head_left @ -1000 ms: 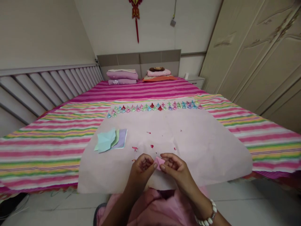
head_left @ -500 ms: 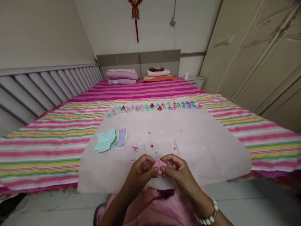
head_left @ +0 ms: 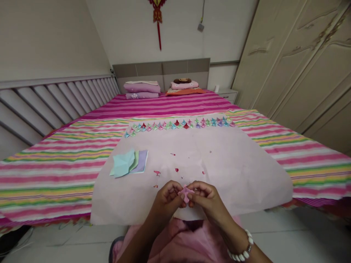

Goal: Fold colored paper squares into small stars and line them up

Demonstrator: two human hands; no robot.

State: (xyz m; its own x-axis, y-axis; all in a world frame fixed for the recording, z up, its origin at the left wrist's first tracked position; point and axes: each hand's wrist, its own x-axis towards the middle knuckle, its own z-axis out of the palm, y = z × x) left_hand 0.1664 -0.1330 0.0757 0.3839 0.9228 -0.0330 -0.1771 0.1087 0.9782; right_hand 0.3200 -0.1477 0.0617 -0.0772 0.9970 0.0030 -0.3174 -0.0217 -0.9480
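Fingers of left hand (head_left: 168, 199) and right hand (head_left: 205, 199) are pinched on small pink folded paper (head_left: 185, 192); coloured folded paper stars (head_left: 178, 124) are done, pastel flat sheets (head_left: 124, 164) are left.

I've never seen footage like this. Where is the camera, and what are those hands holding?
No machine here: these are a person's own bare hands, filmed by a camera worn on the head, looking forward and down. The left hand and right hand pinch a small pink folded paper between their fingers, above a pale sheet spread on a striped bedcover. On the sheet lie a stack of pastel paper squares, tiny red scraps and, along its far edge, a row of small colourful folded pieces.
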